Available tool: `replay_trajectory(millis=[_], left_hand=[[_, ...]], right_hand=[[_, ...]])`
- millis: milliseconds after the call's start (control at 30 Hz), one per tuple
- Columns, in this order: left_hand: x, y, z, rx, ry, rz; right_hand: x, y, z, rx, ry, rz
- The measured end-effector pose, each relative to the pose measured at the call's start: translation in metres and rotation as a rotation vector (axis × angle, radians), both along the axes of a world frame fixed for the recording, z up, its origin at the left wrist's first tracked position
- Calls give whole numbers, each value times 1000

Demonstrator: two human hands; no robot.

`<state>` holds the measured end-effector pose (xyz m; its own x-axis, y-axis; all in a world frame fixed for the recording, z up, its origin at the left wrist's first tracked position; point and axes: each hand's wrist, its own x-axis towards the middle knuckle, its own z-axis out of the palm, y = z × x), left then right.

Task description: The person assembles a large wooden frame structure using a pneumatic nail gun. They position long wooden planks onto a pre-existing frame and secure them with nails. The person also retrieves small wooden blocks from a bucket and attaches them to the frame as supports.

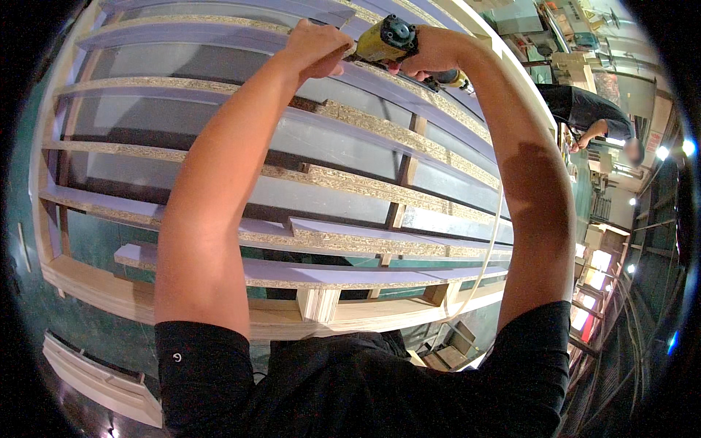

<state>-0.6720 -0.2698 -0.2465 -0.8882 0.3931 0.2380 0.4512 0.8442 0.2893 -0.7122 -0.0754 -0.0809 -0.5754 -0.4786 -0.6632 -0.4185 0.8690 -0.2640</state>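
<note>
A wooden frame (285, 310) with several long particleboard strips standing on edge spreads before me. My left hand (315, 48) is at the far part of the frame, its fingers closed around one particleboard strip (182, 23). Just to its right, my right hand (442, 51) grips a yellow and black nail gun (385, 40). The gun's nose points left, close beside my left hand; its exact contact with the wood is hidden. My right fingers wrap around the handle, partly covered by the hand itself.
A pale hose (491, 252) hangs across the strips near my right arm. Short wooden blocks (318, 305) join the near strip to the frame's edge rail. Stacked pale boards (98, 379) lie at the lower left. Another person (595, 117) bends over a bench at the right.
</note>
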Motion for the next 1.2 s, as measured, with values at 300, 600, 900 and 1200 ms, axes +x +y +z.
replay_trajectory(millis=[300,600,900,1200], left_hand=[[-4,1,6,-30,-47,-57],[-76,-8,22,256,56,-78],[-117,19,-3,-125,-69,14],[-120,16,-11,-177,28,0]], right_hand=[[1,9,-1,-64,-43,-45],[-78,42,-4,-100,-19,-70],[-93,13,17,101,138,4],[-116,14,-14,-3,24,-24]])
